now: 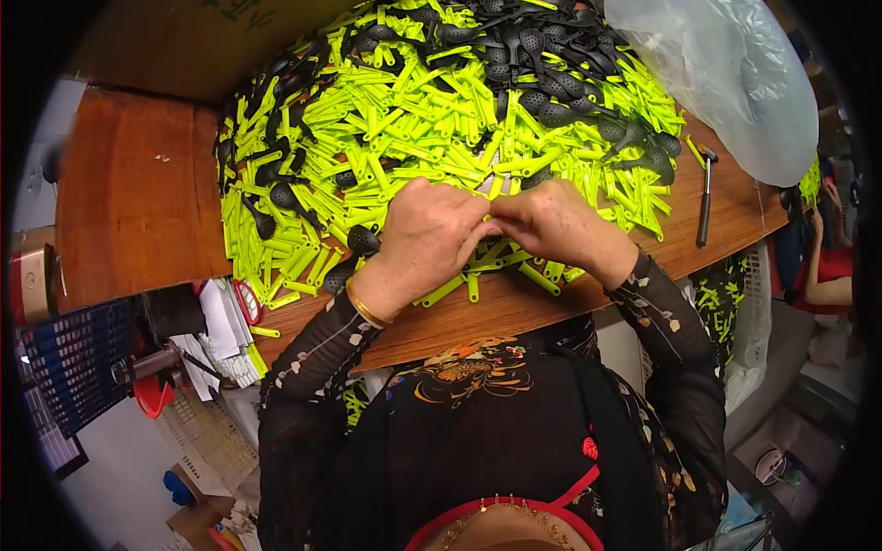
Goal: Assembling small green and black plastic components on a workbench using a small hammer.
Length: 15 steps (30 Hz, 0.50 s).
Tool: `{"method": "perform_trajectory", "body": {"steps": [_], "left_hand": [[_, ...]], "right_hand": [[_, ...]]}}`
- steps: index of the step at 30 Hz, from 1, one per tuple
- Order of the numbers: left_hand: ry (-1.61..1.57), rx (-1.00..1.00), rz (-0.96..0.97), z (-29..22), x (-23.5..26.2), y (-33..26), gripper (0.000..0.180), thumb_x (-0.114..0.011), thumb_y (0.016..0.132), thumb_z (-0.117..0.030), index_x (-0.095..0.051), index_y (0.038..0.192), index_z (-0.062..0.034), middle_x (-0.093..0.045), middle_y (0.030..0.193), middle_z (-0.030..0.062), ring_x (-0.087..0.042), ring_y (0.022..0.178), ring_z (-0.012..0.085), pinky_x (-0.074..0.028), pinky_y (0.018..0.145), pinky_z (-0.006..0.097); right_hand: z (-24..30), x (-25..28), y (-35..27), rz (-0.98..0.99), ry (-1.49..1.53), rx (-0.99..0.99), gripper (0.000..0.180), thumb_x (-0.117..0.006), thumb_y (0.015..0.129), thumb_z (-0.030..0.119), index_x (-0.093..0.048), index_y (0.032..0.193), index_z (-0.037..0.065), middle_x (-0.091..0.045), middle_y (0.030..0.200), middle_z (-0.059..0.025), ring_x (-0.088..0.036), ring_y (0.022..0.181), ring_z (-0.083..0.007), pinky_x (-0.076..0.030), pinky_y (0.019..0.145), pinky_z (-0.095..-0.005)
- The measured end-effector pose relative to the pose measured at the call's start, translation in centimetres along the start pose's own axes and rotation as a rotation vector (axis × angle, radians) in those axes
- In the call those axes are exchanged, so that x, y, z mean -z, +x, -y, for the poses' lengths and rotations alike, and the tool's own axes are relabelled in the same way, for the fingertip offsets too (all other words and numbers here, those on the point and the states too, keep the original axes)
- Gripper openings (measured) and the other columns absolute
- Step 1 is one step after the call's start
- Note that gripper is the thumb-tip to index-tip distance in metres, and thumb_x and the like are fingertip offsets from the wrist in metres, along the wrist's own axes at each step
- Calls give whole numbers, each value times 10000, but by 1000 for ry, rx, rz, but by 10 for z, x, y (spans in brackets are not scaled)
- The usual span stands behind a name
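My left hand (430,237) and my right hand (559,220) meet over the near part of a heap of lime-green plastic handles (404,138). Both have their fingers closed in a pinch, thumbs and fingertips almost touching. A sliver of lime green shows at the fingertips, but the fingers cover most of whatever they hold. Just left of my left wrist lies a black perforated spoon head (363,241). Several loose green handles (539,278) lie below my hands on the brown wooden table (413,332).
Black slotted spoons (551,83) pile up at the back. A small hammer (706,197) lies at the right, near a translucent plastic bag (735,83). A cardboard box (184,46) stands at the back left. Papers (220,321) and a blue crate (78,354) are at the left.
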<state>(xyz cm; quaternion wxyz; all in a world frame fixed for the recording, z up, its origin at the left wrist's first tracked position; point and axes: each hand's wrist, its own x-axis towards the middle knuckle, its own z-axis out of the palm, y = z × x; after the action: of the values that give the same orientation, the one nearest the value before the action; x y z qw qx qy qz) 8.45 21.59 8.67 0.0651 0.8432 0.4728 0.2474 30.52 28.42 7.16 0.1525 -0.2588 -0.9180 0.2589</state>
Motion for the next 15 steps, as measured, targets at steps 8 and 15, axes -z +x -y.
{"method": "perform_trajectory", "body": {"steps": [8,15], "left_hand": [[-42,61,75,3,19,9,276,-767,945,-363,-705,930,-94,-707,809,104,-702,780,309,-461,678,452],[-411,332,216,0,28,-1,274,-787,948,-347,-758,1031,-87,-730,854,146,-706,774,375,-543,690,450]], "right_hand": [[-2,23,0,2,127,-41,227,-761,993,255,-771,1117,65,-728,827,-199,-719,726,-381,-541,633,-438],[20,11,-12,-80,426,-143,250,-723,1020,147,-724,1246,40,-764,1029,-120,-744,901,-242,-567,759,-377]]}}
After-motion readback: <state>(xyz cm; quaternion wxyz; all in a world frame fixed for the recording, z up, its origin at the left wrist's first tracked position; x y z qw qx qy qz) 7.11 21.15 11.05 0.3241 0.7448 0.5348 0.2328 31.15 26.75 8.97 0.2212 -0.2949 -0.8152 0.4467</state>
